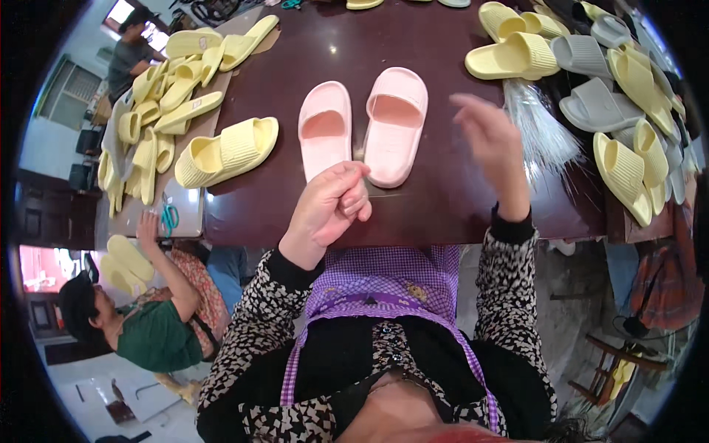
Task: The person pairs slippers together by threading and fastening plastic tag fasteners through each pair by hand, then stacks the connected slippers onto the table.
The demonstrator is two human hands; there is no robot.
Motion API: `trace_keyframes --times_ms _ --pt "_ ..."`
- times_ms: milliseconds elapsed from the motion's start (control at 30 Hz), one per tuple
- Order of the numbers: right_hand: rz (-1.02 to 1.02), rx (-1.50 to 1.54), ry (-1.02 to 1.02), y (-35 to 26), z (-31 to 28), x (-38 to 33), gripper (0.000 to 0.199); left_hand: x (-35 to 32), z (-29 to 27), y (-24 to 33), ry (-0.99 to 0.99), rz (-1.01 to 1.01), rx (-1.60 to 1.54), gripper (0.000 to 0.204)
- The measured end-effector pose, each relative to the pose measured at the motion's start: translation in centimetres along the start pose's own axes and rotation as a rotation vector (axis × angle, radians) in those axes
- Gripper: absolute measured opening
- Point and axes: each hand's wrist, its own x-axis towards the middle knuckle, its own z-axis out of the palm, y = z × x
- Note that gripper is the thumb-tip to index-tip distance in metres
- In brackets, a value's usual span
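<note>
Two pink slide slippers lie side by side on the dark brown table, toes pointing away from me: the left slipper [325, 122] and the right slipper [396, 125]. My left hand [329, 207] is closed in a pinch at the slippers' near ends, covering part of the left slipper's heel. What its fingertips hold, if anything, is too small to make out. Raised to the right of the pair is my right hand [489, 140], its fingers smeared by motion. Close beside it lies a bundle of thin, clear plastic strands [543, 129].
A yellow slipper [227, 151] lies left of the pink pair. Yellow slippers [181, 85] are heaped at far left, with yellow and grey slippers [602, 103] at right. Teal scissors [169, 216] lie near a co-worker [159, 325] at left; another person [131, 55] is farther back.
</note>
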Motion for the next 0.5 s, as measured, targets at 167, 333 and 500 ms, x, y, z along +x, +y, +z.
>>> trace_keyframes --times_ms 167,333,500 --pt "-0.331 0.005 -0.347 -6.4 1.6 -1.1 0.017 -0.8 1.2 -0.1 -0.100 -0.099 0.129 0.016" --pt "-0.414 -0.006 -0.353 -5.8 1.6 -1.2 0.018 -1.9 1.2 0.0 -0.096 -0.114 0.275 0.014" --pt "-0.305 -0.049 -0.168 -6.3 -2.0 0.5 0.018 -4.7 1.7 2.7 -0.004 0.055 0.654 0.010"
